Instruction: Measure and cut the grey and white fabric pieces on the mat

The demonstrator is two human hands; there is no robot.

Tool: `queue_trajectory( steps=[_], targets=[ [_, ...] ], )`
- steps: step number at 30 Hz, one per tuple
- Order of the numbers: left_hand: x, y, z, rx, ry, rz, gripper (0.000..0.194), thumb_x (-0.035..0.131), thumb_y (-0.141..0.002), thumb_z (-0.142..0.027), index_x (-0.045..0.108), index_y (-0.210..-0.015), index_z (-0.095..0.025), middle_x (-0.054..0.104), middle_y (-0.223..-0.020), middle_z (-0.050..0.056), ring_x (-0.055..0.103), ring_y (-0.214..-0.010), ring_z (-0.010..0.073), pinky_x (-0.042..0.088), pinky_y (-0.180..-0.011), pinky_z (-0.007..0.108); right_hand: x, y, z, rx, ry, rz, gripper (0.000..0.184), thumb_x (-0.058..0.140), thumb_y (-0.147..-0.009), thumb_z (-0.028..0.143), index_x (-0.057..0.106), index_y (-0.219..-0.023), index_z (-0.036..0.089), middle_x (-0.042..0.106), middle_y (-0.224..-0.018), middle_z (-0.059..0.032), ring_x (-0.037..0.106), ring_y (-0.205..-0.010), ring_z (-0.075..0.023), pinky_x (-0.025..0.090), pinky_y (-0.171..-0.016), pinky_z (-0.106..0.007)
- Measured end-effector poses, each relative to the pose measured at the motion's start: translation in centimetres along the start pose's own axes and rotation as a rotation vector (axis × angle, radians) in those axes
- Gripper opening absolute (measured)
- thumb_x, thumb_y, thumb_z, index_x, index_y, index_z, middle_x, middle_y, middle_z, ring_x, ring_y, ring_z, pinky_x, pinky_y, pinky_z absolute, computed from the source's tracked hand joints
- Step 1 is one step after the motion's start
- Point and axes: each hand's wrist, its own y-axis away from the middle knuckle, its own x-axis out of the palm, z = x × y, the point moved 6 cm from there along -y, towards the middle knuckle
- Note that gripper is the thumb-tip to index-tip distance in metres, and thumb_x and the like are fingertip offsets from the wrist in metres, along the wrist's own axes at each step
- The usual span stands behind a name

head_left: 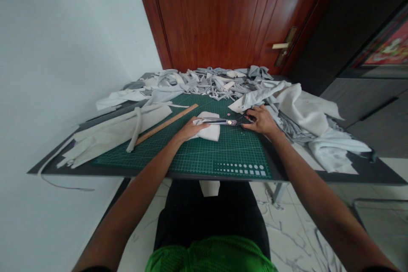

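My right hand (262, 121) grips the black handles of a pair of scissors (230, 122), whose long blades point left. The blades lie across a small white piece of fabric (208, 132) over the green cutting mat (236, 151). My left hand (188, 129) is closed on the fabric's left edge, close to the blade tips. Whether the blades are cutting into the cloth or only lying over it, I cannot make out. A wooden ruler (165, 124) rests slantwise on the mat, left of my left hand.
Long pale fabric strips (111, 138) cover the table's left side. A heap of grey and white scraps (210, 83) runs along the back, below a brown door (216, 17). Larger white cloth (302, 106) is piled at the right. Thread-like scraps lie on the floor.
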Motion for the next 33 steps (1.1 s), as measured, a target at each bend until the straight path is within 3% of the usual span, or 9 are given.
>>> queue_trajectory(
  steps=[9,15,22,33],
  targets=[
    [-0.2,-0.1,0.5,-0.057,-0.01,-0.051,0.028,0.088,-0.07,-0.037,0.077,-0.081,-0.014,0.071,-0.077,0.004,0.067,-0.082,0.0203,0.051,-0.075,0.029,-0.2,0.0,0.1,-0.021,0.026,0.008,0.031,0.076,-0.082,0.051,0.067,-0.079,0.022,0.063,-0.075,-0.0061,0.053,-0.073,-0.0259,0.036,-0.076,-0.039],
    [0.2,-0.1,0.1,0.03,0.011,0.034,0.029,0.085,-0.074,-0.04,0.08,-0.087,-0.015,0.074,-0.081,0.004,0.068,-0.08,0.02,0.05,-0.071,0.027,-0.1,0.0,0.0,-0.015,0.003,0.0,0.03,0.075,-0.083,0.051,0.067,-0.08,0.022,0.064,-0.075,-0.0062,0.054,-0.074,-0.0264,0.036,-0.076,-0.038],
    [0.7,-0.1,-0.4,0.03,0.053,0.118,0.036,0.085,-0.071,-0.043,0.08,-0.09,-0.013,0.076,-0.081,0.004,0.066,-0.076,0.018,0.049,-0.068,0.025,-0.1,0.0,-0.1,-0.004,0.006,0.012,0.032,0.075,-0.083,0.053,0.068,-0.08,0.022,0.064,-0.075,-0.0061,0.053,-0.074,-0.026,0.035,-0.076,-0.039],
    [0.5,0.0,-0.5,0.058,-0.005,0.092,0.041,0.082,-0.07,-0.051,0.078,-0.088,-0.014,0.073,-0.079,0.003,0.063,-0.075,0.0183,0.046,-0.067,0.027,-0.1,0.0,0.0,0.006,0.021,0.024,0.032,0.074,-0.083,0.053,0.068,-0.078,0.022,0.065,-0.075,-0.0068,0.055,-0.074,-0.0266,0.035,-0.076,-0.039]
  ],
)
